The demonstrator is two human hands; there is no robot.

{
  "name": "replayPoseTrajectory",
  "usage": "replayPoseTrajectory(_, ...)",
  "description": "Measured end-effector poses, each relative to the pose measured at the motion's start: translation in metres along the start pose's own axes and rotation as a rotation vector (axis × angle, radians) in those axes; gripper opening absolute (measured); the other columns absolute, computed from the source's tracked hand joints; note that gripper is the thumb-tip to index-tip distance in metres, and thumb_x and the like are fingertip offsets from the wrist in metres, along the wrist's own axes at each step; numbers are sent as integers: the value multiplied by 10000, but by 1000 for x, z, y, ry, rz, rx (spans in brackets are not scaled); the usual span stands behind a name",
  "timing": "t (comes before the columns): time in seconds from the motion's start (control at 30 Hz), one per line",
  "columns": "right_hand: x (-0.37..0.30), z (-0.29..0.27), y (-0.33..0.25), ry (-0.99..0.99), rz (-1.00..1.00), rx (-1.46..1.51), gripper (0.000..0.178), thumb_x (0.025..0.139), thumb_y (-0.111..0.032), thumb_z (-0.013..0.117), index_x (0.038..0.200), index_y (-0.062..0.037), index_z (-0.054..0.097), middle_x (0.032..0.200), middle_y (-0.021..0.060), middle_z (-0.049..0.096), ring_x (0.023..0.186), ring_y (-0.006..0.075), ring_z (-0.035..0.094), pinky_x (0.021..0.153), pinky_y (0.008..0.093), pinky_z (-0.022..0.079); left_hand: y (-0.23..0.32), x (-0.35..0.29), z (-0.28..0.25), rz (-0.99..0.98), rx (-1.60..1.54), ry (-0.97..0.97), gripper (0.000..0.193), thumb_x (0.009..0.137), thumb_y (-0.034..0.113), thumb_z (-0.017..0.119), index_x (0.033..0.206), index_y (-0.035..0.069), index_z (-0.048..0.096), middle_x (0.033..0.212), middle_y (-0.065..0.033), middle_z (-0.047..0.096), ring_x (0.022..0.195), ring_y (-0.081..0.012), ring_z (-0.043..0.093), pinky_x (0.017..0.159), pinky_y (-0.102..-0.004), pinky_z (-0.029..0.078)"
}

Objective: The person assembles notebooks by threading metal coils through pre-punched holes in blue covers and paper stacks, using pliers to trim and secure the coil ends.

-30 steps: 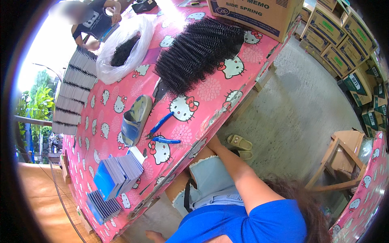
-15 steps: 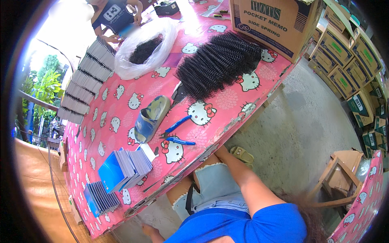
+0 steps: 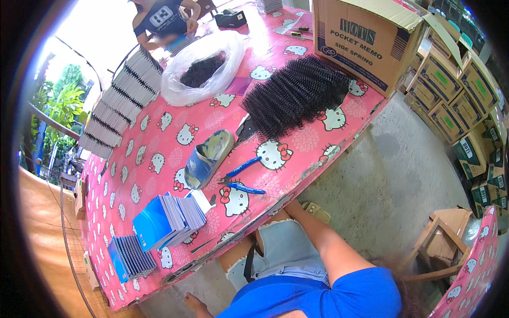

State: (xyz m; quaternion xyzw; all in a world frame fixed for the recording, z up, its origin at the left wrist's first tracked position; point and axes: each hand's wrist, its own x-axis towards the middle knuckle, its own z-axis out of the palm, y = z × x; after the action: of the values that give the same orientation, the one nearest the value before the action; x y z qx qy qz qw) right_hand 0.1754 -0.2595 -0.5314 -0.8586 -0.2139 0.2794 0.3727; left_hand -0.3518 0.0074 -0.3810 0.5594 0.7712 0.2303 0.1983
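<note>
My right arm (image 3: 319,233) reaches forward to the table's near edge, where the hand goes out of sight. At the lower edge shows a bit of bare skin (image 3: 198,306); whether it is my left hand or a foot, I cannot tell. Nearest on the table lie blue-handled nippers (image 3: 245,187) with their handles apart. Beside them rests a blue and olive slide sandal (image 3: 208,159). To its left stand blue-covered notebooks (image 3: 159,222) and a smaller stack of spiral-bound ones (image 3: 123,258). Farther back lies a heap of black spiral coils (image 3: 297,95).
A clear plastic bag (image 3: 168,87) holds more black coils. Long rows of spiral-bound pads (image 3: 119,106) line the left edge. A large carton (image 3: 366,45) stands back right. Across the table a person (image 3: 169,24) handles something blue. Cartons (image 3: 450,116) and a wooden frame (image 3: 437,238) are at right.
The view has shifted slightly, so the things on the table appear a little farther right and lower. My right arm stays at the table edge. The person across has moved their hands slightly.
</note>
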Motion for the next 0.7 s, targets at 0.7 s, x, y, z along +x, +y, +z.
replayPoseTrajectory(0.7,-9,-4,13,-29,24,201,407,872,-340,505,1154,-63,600,1091,168,645,990,328,611,840,432,490,20,-13,19,-348,-52,-280,457,768,253,631,1133,-3,531,1025,-153,589,754,-324,561,547,-469,430)
